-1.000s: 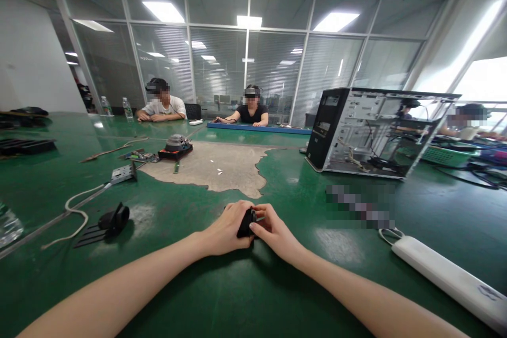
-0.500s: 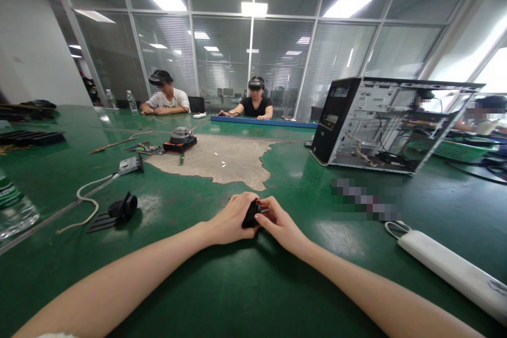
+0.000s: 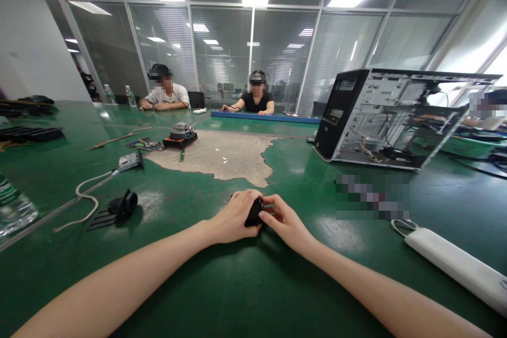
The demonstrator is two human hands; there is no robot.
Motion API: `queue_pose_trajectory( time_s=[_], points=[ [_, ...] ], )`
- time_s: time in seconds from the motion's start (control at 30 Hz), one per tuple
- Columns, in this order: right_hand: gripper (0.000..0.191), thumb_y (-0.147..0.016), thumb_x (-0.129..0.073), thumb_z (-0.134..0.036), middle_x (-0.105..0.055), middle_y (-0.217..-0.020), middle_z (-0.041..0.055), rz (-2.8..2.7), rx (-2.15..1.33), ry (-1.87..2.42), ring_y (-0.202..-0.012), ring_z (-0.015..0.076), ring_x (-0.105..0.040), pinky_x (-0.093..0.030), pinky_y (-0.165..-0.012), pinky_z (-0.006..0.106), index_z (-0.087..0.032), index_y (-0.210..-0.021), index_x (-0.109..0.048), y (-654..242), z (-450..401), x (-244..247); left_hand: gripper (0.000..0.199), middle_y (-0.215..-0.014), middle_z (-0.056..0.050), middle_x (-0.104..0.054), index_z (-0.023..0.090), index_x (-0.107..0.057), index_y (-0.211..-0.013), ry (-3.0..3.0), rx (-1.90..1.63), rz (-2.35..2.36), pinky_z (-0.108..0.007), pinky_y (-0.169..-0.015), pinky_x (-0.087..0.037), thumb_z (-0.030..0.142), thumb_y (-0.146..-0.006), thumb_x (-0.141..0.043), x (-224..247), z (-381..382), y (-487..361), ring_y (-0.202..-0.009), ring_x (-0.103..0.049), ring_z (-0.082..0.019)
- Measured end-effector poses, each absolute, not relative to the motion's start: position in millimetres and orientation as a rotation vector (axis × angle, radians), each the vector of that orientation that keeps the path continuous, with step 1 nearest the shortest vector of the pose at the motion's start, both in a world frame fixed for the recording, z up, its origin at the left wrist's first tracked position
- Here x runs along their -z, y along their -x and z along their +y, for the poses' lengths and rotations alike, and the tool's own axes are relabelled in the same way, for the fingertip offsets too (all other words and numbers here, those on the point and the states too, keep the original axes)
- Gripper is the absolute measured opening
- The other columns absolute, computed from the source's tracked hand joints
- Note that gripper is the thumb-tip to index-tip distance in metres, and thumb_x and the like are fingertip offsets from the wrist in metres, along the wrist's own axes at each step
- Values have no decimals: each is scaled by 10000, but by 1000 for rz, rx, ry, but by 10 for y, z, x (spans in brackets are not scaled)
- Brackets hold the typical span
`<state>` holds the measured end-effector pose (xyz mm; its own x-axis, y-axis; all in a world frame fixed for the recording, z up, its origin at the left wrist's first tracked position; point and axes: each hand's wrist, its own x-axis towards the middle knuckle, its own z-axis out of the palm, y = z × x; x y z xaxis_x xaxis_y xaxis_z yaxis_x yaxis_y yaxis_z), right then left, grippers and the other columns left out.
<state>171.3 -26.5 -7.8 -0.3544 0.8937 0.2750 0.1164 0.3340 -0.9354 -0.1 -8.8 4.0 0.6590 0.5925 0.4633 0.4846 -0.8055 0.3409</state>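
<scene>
In the head view my left hand (image 3: pixel 237 217) wraps round a small black object (image 3: pixel 253 213) low over the green table (image 3: pixel 222 285). From the other side, the thumb and fingers of my right hand (image 3: pixel 283 219) pinch the right end of that object. Most of the object is covered by my left hand, so its full shape is hidden. Further left lies a black plastic part (image 3: pixel 123 205) with several prongs. Beyond my hands is a bare tan patch (image 3: pixel 237 156) of the tabletop.
An open computer case (image 3: pixel 344 116) stands at right, a white power strip (image 3: pixel 455 264) nearer. A metal bracket (image 3: pixel 130 160), white cord (image 3: pixel 93 198), black-and-orange device (image 3: pixel 180 137) and clear bottle (image 3: pixel 16 206) lie left. Two people (image 3: pixel 257 97) sit across; another is partly visible at right.
The view has tilted down slightly. Both hands still hold the black object, and my right hand appears slightly farther right, with little other change.
</scene>
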Motion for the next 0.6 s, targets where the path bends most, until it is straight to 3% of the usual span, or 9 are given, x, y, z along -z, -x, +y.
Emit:
queue_pose_trajectory(
  time_s=[0.2,0.6],
  points=[
    [180,-768,-577,-264,-525,-953,8,-1685,-1093,824,-934,147,-558,-479,-832,307,-219,-913,-482,-1715,-263,83,579,-1105,-73,-462,202,-295,-1152,-2697,-856,870,-385,-903,-329,169,-649,-580,-24,-82,1,-1048,-438,-234],
    [261,-759,-587,-230,-522,-959,14,-1718,-1140,835,-865,135,-569,-497,-775,304,-222,-975,-441,-1717,-278,58,578,-1083,-56,-473,214,-314,-1139,-2658,-858,876,-390,-900,-336,145,-626,-571,-50,-93,-12,-1014,-456,-227]
  ],
)
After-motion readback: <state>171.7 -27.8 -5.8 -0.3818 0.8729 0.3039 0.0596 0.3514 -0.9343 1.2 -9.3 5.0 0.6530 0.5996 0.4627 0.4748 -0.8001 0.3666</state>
